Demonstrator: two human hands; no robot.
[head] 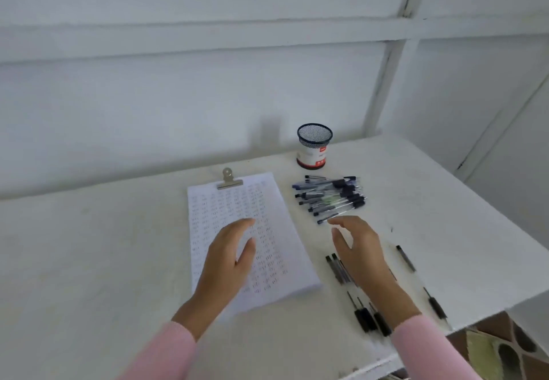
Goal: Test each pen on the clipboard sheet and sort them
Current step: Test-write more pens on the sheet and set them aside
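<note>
Both hands read empty, fingers relaxed: left hand [231, 256] over the clipboard sheet [267, 201], possibly touching it; right hand [359, 249] just short of the pen pile [329, 198]. I see its wrist partly hiding loose pens [337, 269] on the table [104, 246].

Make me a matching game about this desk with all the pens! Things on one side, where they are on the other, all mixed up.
Things:
1. mesh cup
2. heap of pens
3. sheet
4. left hand

Places:
A. open, over the written paper
B. upright at the back of the table
C. held at its top by a metal clip
D. lying between the cup and the right hand

Pairs: 1-B, 2-D, 3-C, 4-A.
</note>
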